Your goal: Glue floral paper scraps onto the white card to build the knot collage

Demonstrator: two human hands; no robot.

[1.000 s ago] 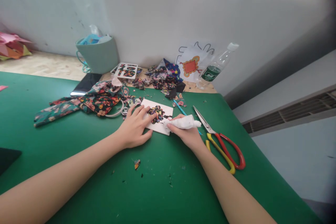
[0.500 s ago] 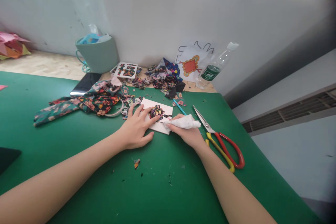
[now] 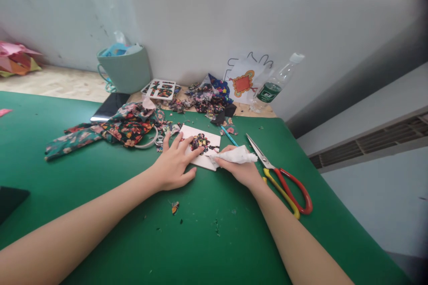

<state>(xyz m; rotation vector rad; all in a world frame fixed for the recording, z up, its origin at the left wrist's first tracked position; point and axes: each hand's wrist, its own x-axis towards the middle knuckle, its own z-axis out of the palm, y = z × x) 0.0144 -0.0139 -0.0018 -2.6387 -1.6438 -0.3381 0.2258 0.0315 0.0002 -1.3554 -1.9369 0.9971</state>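
Note:
A small white board (image 3: 210, 138) lies on the green table, with dark floral fabric pieces (image 3: 200, 143) stuck on it in a shape. My left hand (image 3: 175, 160) rests flat with spread fingers on its left part, hiding that side. At the lower right edge, my right hand (image 3: 241, 173) pinches a crumpled white tissue-like wad (image 3: 237, 155), whose thin left end touches the board. Just beyond the right hand lies a blue pencil-like stick (image 3: 228, 135). To its right are open-bladed scissors (image 3: 277, 173) with red and yellow handles.
Floral cloth (image 3: 123, 130), a roll of tape (image 3: 147, 139) and a phone (image 3: 109, 107) lie to the left. Fabric scraps (image 3: 214, 98), a patterned white card (image 3: 161, 89), a green cup (image 3: 125, 71), a drawing (image 3: 244, 82) and a bottle (image 3: 272, 89) line the wall.
The white wad and my right hand have shifted very slightly right. My left hand stays on the board, and the things around keep their places.

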